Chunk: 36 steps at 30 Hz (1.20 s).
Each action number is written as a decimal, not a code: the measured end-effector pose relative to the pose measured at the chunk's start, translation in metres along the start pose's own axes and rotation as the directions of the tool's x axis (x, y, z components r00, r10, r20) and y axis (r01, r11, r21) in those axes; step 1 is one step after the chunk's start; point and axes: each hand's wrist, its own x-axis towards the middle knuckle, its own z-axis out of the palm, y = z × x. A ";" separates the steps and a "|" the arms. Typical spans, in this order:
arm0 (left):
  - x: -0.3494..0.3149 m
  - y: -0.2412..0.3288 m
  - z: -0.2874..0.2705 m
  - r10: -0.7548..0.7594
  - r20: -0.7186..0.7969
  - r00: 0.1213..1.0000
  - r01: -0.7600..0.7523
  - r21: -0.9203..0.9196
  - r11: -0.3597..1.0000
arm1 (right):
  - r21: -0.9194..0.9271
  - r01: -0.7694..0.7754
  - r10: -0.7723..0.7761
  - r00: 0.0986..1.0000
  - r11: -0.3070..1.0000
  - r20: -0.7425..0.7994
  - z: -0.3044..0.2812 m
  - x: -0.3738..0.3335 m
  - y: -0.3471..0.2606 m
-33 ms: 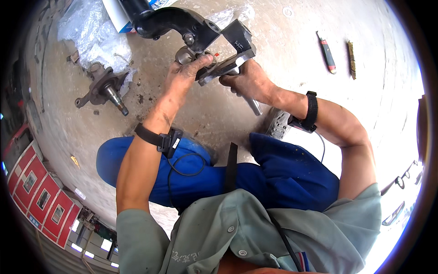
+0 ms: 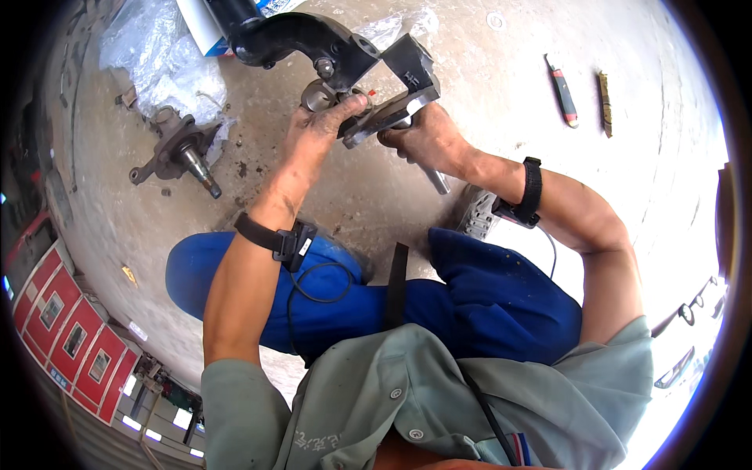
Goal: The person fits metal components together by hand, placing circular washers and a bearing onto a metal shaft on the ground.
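A black axle beam point(image 2: 301, 33) comes in from the top, its end above my hands. Against that end sits a steering knuckle point(image 2: 389, 114) with a machined flange, a black arm and a grey spindle point(image 2: 435, 180) pointing down toward me. My left hand point(image 2: 315, 127) grips the knuckle's left side, thumb lying over it beside a round bore point(image 2: 317, 95); its other fingers are mostly hidden. My right hand point(image 2: 432, 145) is wrapped round the knuckle by the base of the spindle. A small red spot shows between the parts.
Another steering knuckle point(image 2: 178, 149) lies on the concrete floor at left, beside crumpled clear plastic point(image 2: 160, 66). To the right lie a red-and-black handled tool point(image 2: 562, 95) and a narrow brownish strip point(image 2: 605, 103). A red cabinet point(image 2: 66, 329) stands far left.
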 end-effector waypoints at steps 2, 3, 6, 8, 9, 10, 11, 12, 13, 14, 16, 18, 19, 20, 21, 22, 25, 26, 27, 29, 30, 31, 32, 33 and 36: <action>0.004 -0.014 0.002 0.095 -0.039 0.995 -0.096 -0.024 0.995 | -0.051 0.069 -0.072 0.995 0.996 -0.074 0.005 0.010 0.008; 0.005 -0.019 0.003 0.127 -0.048 0.991 -0.129 -0.030 0.991 | -0.061 0.199 -0.205 0.971 0.978 -0.126 0.012 0.017 0.010; 0.009 -0.020 0.001 0.034 -0.060 0.998 -0.037 -0.036 0.999 | -0.054 0.144 -0.149 0.983 0.988 -0.104 0.012 0.020 0.015; 0.008 -0.011 -0.003 -0.129 -0.066 0.990 0.123 -0.081 0.989 | 0.023 -0.093 0.094 0.994 0.995 -0.048 0.008 -0.014 -0.018; 0.010 -0.012 -0.007 -0.129 0.027 0.991 0.131 -0.194 0.972 | 0.018 -0.145 0.146 0.989 0.989 -0.032 0.006 -0.017 -0.024; 0.009 -0.014 -0.004 -0.100 -0.001 0.995 0.098 -0.170 0.981 | 0.013 -0.197 0.197 0.980 0.980 -0.016 0.006 -0.019 -0.027; 0.006 -0.015 -0.001 -0.070 -0.030 0.997 0.065 -0.146 0.987 | -0.015 -0.118 0.117 0.991 0.993 -0.063 0.009 -0.019 -0.017; 0.006 -0.014 0.003 -0.024 -0.056 0.998 0.017 -0.124 0.992 | -0.055 -0.032 0.025 0.993 0.998 -0.117 0.011 -0.012 -0.002; 0.005 -0.012 0.007 0.000 -0.091 0.996 -0.010 -0.102 0.995 | -0.096 0.063 -0.078 0.984 0.993 -0.158 0.012 -0.004 0.004; 0.011 -0.013 0.006 0.054 -0.087 0.995 -0.062 -0.089 0.994 | -0.075 0.059 -0.070 0.985 0.995 -0.157 0.008 0.007 0.006; 0.018 -0.025 0.006 0.130 -0.072 0.989 -0.135 -0.072 0.988 | -0.027 0.023 -0.027 0.990 0.999 -0.141 0.006 0.015 0.009; 0.013 -0.033 0.008 0.109 -0.092 0.990 -0.119 -0.108 0.987 | 0.007 0.095 -0.092 0.976 0.995 -0.197 0.013 0.014 0.019; 0.013 -0.034 0.010 0.104 -0.120 0.987 -0.115 -0.095 0.989 | 0.020 0.148 -0.139 0.961 0.989 -0.241 0.016 0.015 0.024; 0.014 -0.034 0.011 0.098 -0.148 0.984 -0.111 -0.082 0.990 | 0.031 0.201 -0.184 0.941 0.979 -0.286 0.019 0.016 0.027; 0.012 -0.038 0.011 0.116 -0.140 0.983 -0.128 -0.083 0.988 | 0.003 0.261 -0.245 0.909 0.965 -0.338 0.023 0.014 0.026; 0.012 -0.038 0.009 0.130 -0.134 0.982 -0.140 -0.063 0.988 | 0.017 0.201 -0.187 0.933 0.979 -0.309 0.023 0.013 0.025; 0.014 -0.038 0.005 0.149 -0.119 0.982 -0.156 -0.055 0.986 | 0.032 0.008 0.000 0.976 0.999 -0.216 0.017 0.006 0.008; 0.013 -0.038 0.005 0.140 -0.110 0.984 -0.150 -0.086 0.985 | 0.028 -0.066 0.070 0.979 0.997 -0.192 0.014 0.001 -0.001; 0.012 -0.037 0.006 0.135 -0.096 0.986 -0.146 -0.119 0.982 | 0.020 -0.138 0.140 0.975 0.990 -0.173 0.012 -0.004 -0.007; 0.009 -0.042 0.008 0.159 -0.081 0.984 -0.167 -0.118 0.979 | -0.001 0.033 -0.032 0.968 0.999 -0.247 0.017 -0.007 0.004; 0.006 -0.044 0.010 0.168 -0.074 0.983 -0.176 -0.117 0.977 | -0.015 0.116 -0.116 0.953 0.993 -0.280 0.019 -0.010 0.010; 0.005 -0.045 0.011 0.155 -0.075 0.985 -0.162 -0.098 0.982 | -0.007 0.114 -0.112 0.952 0.993 -0.285 0.020 -0.013 0.013; 0.003 -0.045 0.011 0.133 -0.077 0.988 -0.139 -0.080 0.987 | 0.004 0.049 -0.046 0.965 0.999 -0.257 0.020 -0.014 0.013; 0.001 -0.041 0.012 0.111 -0.078 0.991 -0.116 -0.061 0.991 | 0.013 -0.018 0.021 0.973 1.000 -0.228 0.019 -0.016 0.011; 0.002 -0.042 0.010 0.112 -0.092 0.989 -0.117 -0.053 0.992 | -0.026 -0.066 0.060 0.978 0.997 -0.199 0.019 -0.017 0.009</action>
